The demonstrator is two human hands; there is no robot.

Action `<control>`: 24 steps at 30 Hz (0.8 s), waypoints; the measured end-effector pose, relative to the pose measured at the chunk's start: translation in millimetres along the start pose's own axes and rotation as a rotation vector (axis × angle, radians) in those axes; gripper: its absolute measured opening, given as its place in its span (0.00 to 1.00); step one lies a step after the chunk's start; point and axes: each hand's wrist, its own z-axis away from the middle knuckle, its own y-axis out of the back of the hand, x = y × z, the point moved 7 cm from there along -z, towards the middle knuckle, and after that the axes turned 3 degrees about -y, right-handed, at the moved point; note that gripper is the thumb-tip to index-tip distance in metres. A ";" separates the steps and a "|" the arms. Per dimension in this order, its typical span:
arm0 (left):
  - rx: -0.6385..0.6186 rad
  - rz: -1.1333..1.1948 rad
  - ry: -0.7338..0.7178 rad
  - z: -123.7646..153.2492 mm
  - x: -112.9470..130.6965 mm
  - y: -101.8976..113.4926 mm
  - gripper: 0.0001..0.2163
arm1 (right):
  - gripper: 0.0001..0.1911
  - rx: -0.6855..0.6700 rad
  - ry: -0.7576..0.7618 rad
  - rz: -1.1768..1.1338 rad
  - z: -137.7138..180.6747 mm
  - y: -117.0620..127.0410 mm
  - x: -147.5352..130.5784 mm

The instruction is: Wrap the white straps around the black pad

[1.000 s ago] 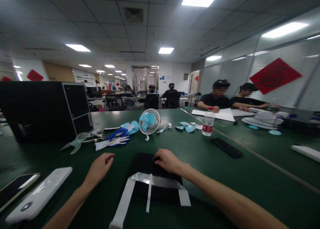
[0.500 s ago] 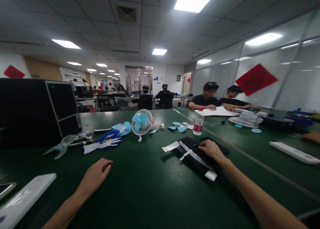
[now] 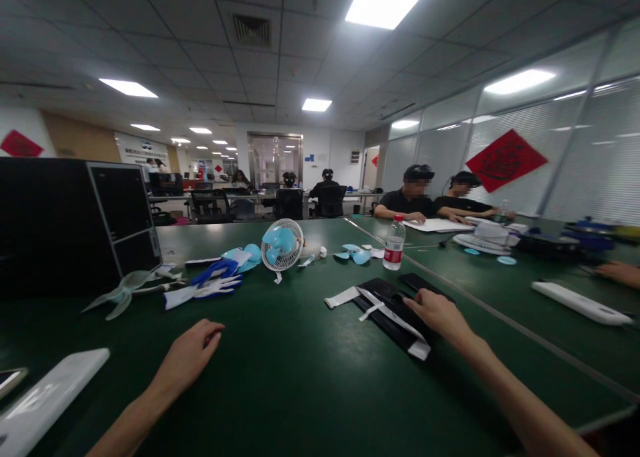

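Note:
My left hand (image 3: 193, 350) rests on the green table (image 3: 280, 377) with its fingers curled in and nothing visible in them. Over on the right, my right hand (image 3: 440, 314) pinches with its fingertips at the right edge of a flat black pouch-like piece (image 3: 383, 304). White strips (image 3: 395, 320) lie across that piece, and one strip sticks out past its left end. Just behind my right hand lies a thin dark slab (image 3: 423, 285), partly covered by the fingers.
A small fan (image 3: 283, 245), blue-and-white gloves (image 3: 210, 285), loose blue fan blades (image 3: 356, 254) and a bottle (image 3: 394, 244) stand or lie farther back. A black computer case (image 3: 65, 224) is at left, near a white slab (image 3: 55, 397). Two people (image 3: 410, 200) sit across the table.
My right hand has shifted slightly right and down. The black piece now lies flatter, and more of the dark slab shows behind it. My left hand stays in place.

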 end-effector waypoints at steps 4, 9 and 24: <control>-0.012 0.012 -0.016 -0.6 3.6 -4.2 0.21 | 0.24 -0.123 -0.042 -0.060 32.7 -7.7 11.6; -0.040 0.008 -0.017 1.5 8.9 -5.5 0.21 | 0.20 -0.160 -0.015 -0.136 47.5 -14.9 8.5; -0.036 0.031 -0.017 0.3 1.4 -8.3 0.22 | 0.19 -0.188 0.125 -0.537 58.3 14.7 -19.7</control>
